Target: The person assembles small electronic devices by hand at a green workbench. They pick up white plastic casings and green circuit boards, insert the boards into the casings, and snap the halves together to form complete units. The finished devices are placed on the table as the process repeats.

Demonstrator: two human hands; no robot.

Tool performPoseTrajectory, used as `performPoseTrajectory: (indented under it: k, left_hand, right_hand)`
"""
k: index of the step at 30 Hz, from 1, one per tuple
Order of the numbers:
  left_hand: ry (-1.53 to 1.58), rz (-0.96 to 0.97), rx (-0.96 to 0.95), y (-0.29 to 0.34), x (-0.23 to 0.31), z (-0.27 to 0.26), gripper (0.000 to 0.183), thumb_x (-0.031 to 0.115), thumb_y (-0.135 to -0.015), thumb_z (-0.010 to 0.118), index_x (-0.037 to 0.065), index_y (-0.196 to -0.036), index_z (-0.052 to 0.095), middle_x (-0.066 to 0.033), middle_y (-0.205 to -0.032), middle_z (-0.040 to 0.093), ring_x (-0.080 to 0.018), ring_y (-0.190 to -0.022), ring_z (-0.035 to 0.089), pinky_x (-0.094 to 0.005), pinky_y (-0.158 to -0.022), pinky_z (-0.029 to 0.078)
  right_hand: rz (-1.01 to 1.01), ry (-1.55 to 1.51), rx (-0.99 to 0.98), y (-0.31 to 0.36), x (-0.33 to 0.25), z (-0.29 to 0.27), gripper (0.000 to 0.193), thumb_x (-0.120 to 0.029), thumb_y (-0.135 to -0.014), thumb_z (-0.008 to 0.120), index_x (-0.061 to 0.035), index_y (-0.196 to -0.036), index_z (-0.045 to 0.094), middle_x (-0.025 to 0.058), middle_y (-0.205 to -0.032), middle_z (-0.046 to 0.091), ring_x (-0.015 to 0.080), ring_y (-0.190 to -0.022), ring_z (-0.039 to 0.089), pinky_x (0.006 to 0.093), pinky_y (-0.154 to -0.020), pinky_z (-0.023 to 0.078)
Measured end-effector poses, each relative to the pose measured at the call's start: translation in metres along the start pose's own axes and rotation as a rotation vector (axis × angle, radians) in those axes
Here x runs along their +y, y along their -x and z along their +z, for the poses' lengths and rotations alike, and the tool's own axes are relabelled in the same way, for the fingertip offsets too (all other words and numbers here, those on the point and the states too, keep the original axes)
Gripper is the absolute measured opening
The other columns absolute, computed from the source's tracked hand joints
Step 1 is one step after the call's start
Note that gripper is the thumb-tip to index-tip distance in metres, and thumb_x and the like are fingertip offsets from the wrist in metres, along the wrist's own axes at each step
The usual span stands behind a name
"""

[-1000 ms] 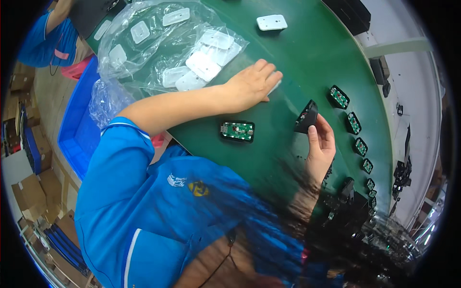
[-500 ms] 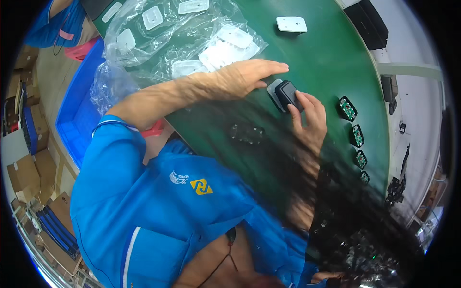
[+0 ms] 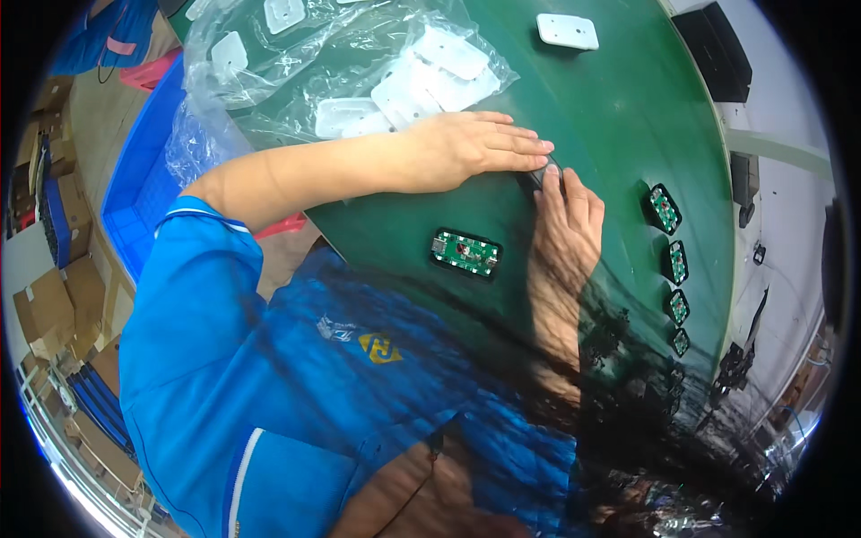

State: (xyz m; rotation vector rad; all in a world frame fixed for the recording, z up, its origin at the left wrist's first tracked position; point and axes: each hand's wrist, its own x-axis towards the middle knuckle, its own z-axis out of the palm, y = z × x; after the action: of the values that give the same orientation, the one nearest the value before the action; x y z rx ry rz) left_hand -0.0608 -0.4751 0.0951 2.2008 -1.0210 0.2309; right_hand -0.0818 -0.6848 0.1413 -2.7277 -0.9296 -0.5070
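You face a green belt [image 3: 619, 117] with a blue crate [image 3: 143, 179] and boxes [image 3: 54, 296] at your left; your left hand [image 3: 471, 148] lies flat, fingers outstretched, your right hand [image 3: 565, 215] likewise, both pressing a mostly hidden black part [image 3: 536, 177]; a circuit board [image 3: 465, 253] lies just below.

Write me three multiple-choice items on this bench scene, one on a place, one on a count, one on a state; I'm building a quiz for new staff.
1. Where does the open circuit board lie?
A. on the green table, near the person's body
B. inside the plastic bag
C. in the blue crate

2. How many small boards stand in the row at the right?
A. one
B. four
C. nine

3. How are the two hands?
A. far apart
B. fingertips together over a small dark part
C. raised off the table

Answers: 1 A, the circuit board sits on bare green table. 2 B, four in the row of boards. 3 B, left hand and right hand meet at the dark part.
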Motion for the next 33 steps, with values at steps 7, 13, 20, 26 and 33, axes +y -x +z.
performPoseTrajectory:
  k: [7, 13, 20, 26, 33]
  left_hand:
    - [-0.287, 0.108, -0.104, -0.003, 0.0, -0.015, 0.045, 0.014, -0.088, 0.046, 0.01, -0.133, 0.048, -0.0052, -0.142, 0.045, -0.0209, -0.127, 0.046, -0.0382, -0.106, 0.038]
    - [-0.295, 0.169, -0.063, -0.009, 0.001, -0.014, 0.045, 0.015, -0.087, 0.051, 0.009, -0.131, 0.048, -0.0063, -0.139, 0.048, -0.0231, -0.123, 0.051, -0.0383, -0.1, 0.044]
    - [-0.242, 0.213, 0.055, -0.025, 0.009, 0.001, 0.046, 0.015, -0.075, 0.069, 0.0, -0.116, 0.055, -0.0129, -0.121, 0.057, -0.0262, -0.108, 0.058, -0.0368, -0.089, 0.05]
    - [-0.122, 0.09, 0.096, -0.046, 0.012, 0.005, 0.036, 0.015, -0.078, 0.067, 0.0, -0.11, 0.058, -0.0119, -0.107, 0.062, -0.0282, -0.098, 0.06, -0.038, -0.084, 0.051]
    - [0.132, -0.185, 0.021, -0.065, 0.015, 0.002, 0.03, 0.019, -0.088, 0.061, 0.003, -0.113, 0.057, -0.015, -0.096, 0.065, -0.0316, -0.092, 0.061, -0.0392, -0.075, 0.05]
  right_hand:
    - [0.011, 0.013, 0.094, 0.006, 0.001, 0.013, 0.033, -0.002, -0.075, 0.06, -0.0018, -0.108, 0.064, 0.0132, -0.111, 0.062, 0.0288, -0.095, 0.059, 0.0366, -0.078, 0.051]
    - [0.141, -0.197, 0.19, 0.008, 0.001, 0.011, 0.031, -0.003, -0.075, 0.07, -0.0077, -0.105, 0.069, 0.0078, -0.108, 0.064, 0.0264, -0.092, 0.059, 0.0341, -0.077, 0.051]
    - [0.281, -0.405, 0.053, 0.003, 0.015, -0.007, 0.023, -0.011, -0.078, 0.069, -0.0085, -0.102, 0.07, 0.0045, -0.107, 0.066, 0.0246, -0.092, 0.059, 0.034, -0.083, 0.048]
    - [0.345, -0.636, 0.058, 0.001, 0.04, -0.004, 0.033, -0.018, -0.084, 0.067, -0.0063, -0.114, 0.063, 0.0106, -0.111, 0.064, 0.0271, -0.103, 0.058, 0.0361, -0.091, 0.045]
    - [0.504, -0.876, 0.129, 0.008, 0.034, 0.002, 0.041, -0.032, -0.093, 0.059, -0.0006, -0.119, 0.054, 0.0142, -0.105, 0.063, 0.0228, -0.095, 0.061, 0.0334, -0.084, 0.047]
